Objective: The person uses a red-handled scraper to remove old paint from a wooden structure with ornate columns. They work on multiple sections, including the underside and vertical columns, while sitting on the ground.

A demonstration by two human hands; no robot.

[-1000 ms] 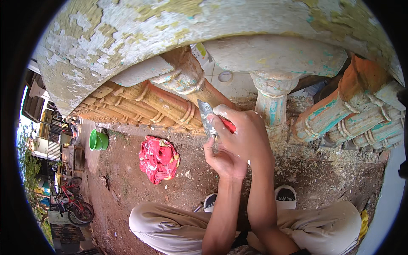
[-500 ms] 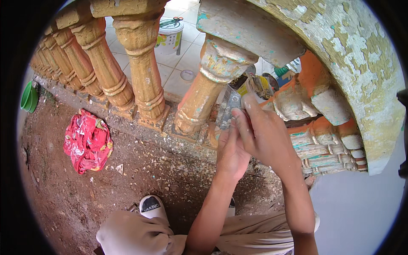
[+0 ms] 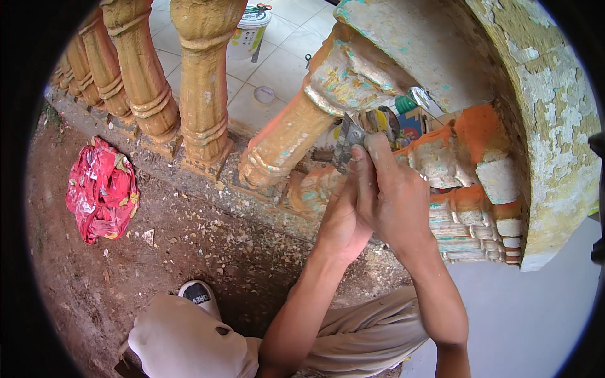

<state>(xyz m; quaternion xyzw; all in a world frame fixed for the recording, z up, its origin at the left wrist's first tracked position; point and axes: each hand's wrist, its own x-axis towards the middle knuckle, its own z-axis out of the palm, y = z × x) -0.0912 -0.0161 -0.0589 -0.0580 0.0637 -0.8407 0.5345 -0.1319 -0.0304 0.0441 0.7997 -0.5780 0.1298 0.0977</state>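
Observation:
Both of my hands are closed together around a metal scraper [image 3: 346,142], whose flat blade sticks up beyond the fingertips. My right hand [image 3: 394,201] lies on top, fingers along the tool; its handle is hidden. My left hand [image 3: 340,223] is beneath it, its fingers largely covered by the right. Just behind the blade is a leaning ochre baluster [image 3: 280,145] with flaking paint on its capital [image 3: 353,75]. Chipped orange and whitish baluster pieces [image 3: 441,164] lie to the right of my hands.
Ochre balusters [image 3: 201,94] line the upper left. A white bucket [image 3: 246,41] stands on tiles [image 3: 283,25] behind them. A curved peeling beam [image 3: 548,126] arches at the right. A crumpled red cloth [image 3: 101,189] lies on the chip-strewn dirt [image 3: 157,264], above my bent leg [image 3: 189,340].
The view has swung toward the balusters and tiled floor, so the red cloth appears farther left. The red handle seen a second ago is now covered by my hands, still on the scraper.

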